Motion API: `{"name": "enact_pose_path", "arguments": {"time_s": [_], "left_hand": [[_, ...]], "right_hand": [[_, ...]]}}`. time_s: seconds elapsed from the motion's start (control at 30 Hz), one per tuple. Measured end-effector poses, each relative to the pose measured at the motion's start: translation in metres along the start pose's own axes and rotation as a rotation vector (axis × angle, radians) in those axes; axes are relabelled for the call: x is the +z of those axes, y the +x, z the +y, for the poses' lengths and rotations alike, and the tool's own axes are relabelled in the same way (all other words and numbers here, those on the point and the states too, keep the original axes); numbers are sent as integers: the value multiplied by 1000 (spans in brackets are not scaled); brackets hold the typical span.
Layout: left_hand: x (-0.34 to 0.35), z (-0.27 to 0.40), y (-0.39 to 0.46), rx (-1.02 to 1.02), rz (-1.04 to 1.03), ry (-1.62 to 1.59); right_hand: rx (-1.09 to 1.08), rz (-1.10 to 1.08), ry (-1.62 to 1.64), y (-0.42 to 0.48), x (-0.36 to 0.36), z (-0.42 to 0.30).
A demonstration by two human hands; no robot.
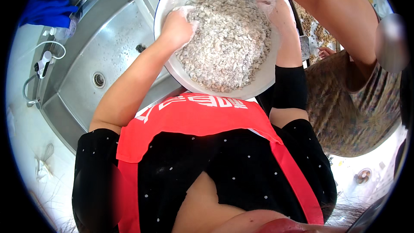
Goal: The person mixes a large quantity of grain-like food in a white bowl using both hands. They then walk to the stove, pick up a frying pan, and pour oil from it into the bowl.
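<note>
A wide white basin (pixel 258 85) with a blue rim stands before my body, against the red apron (pixel 207 116). It holds a heap of small irregular pieces (pixel 223 38) coated in white powder, blurred towards the far side. My left hand (pixel 181 27), dusted white, reaches over the rim and lies inside at the left edge of the heap, fingers curled and partly hidden in the pieces. Inside the right wall is my right hand (pixel 273 9), also powdery, its fingers bent down by the pieces. Whether either hand grasps any of them is not clear.
To the left is a steel sink (pixel 84 51) with a drain (pixel 98 80) and a tap (pixel 30 98). A blue glove (pixel 48 8) hangs over a bottle. At right, a co-worker's arm (pixel 333 9) extends above a surface strewn with brown bits (pixel 317 29); another hand (pixel 326 51) shows there.
</note>
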State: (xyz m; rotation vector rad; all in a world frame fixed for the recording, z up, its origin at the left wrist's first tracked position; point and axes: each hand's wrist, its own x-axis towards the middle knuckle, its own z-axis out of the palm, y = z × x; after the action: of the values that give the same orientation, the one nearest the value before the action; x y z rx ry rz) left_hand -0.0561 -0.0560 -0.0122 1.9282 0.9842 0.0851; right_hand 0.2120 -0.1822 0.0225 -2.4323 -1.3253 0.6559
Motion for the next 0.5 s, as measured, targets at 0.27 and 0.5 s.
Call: {"name": "enact_pose_path", "arguments": {"time_s": [0.27, 0.5], "left_hand": [[9, 11, 15, -88, -118, -36], [10, -18, 4, -98, -98, -143]], "right_hand": [[-451, -184, -186, 48, 75, -49], [-353, -222, -138, 50, 83, -40]]}}
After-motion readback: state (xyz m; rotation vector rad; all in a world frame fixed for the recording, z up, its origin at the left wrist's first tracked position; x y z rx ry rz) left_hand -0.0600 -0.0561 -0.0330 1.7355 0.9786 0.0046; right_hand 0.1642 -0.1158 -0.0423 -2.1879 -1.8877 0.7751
